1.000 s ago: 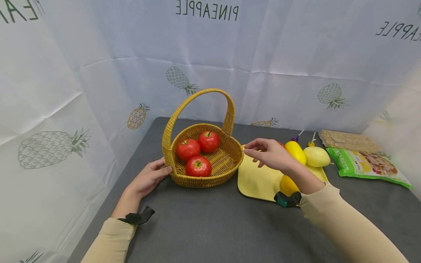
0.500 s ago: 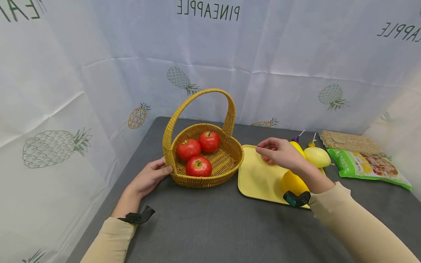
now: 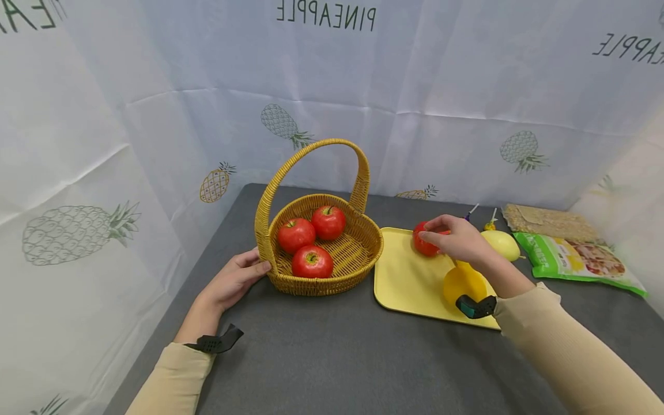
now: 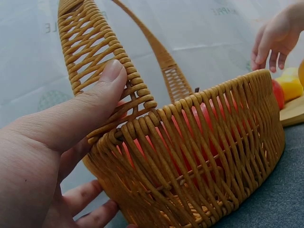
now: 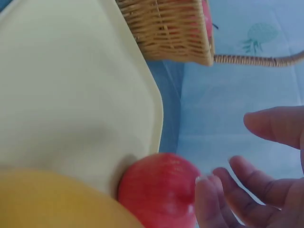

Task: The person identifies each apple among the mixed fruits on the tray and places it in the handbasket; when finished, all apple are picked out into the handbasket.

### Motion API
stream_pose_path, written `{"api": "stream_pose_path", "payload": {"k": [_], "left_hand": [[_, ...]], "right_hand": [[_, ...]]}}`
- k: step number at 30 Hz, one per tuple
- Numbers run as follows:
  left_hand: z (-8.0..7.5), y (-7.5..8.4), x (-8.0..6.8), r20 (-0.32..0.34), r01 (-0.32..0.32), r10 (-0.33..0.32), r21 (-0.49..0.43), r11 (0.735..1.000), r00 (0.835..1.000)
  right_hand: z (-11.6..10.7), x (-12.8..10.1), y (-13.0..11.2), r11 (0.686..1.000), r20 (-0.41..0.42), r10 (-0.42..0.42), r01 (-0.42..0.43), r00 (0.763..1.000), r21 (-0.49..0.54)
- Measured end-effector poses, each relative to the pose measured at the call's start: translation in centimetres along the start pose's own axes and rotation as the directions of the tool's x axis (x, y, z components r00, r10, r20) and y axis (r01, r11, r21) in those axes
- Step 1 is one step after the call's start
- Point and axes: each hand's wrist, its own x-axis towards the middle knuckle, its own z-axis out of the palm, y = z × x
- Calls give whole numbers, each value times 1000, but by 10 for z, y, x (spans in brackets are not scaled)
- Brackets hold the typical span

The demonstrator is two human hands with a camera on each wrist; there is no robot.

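Right hand (image 3: 459, 241), fingers spread, touches the red apple (image 3: 424, 242) on the yellow tray (image 3: 407, 282) among yellow fruits (image 3: 463, 283). Left hand (image 3: 233, 280) grips the wicker basket (image 3: 358, 253), which holds three apples (image 3: 312, 262). Snack bags (image 3: 578, 257) lie beyond. Since earlier, the right hand has moved right, exposing the apple

We see our left hand (image 4: 52, 156) up close on the basket (image 4: 199, 156): thumb (image 4: 95, 102) pressed vs. the woven base of the handle (image 4: 99, 57), fingers (image 4: 90, 209) curled under the wall. Red apples (image 4: 204, 116) show thru the weave. Top right, our right hand (image 4: 278, 35) hangs w/ fingers spread, above a red apple (image 4: 277, 92) & yellow fruit (image 4: 290, 85) on the tray (image 4: 294, 111).
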Motion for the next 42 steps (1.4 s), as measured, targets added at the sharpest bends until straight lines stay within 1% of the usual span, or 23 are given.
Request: {"api": "stream_pose_path", "payload": {"k": [3, 9, 14, 19, 27, 42], "left_hand": [[-1, -1, -1, 0, 0, 0, -3, 1000, 1000], [-1, -1, 0, -1, -1, 1, -3, 1000, 1000], [0, -1, 1, -9, 4, -4, 1, 1000, 1000], [1, 0, 1, -12, 9, -9, -1, 1000, 1000], [1, 1, 0, -13, 9, -8, 5, 1000, 1000], [1, 2, 0, -16, 17, -17, 0, 1000, 1000]], "right_hand": [[-3, 1, 2, 1000, -12, 18, -18, 1000, -8], [-13, 3, 0, 998, -28, 40, -39, 999, 46], [-18, 6, 1, 997, -48, 75, -74, 996, 24], [-19, 9, 6, 993, -54, 120, -120, 991, 14], [-17, 14, 9, 989, -11, 145, -145, 989, 30], [-12, 31, 12, 989, 50, 149, -149, 988, -14]]}}
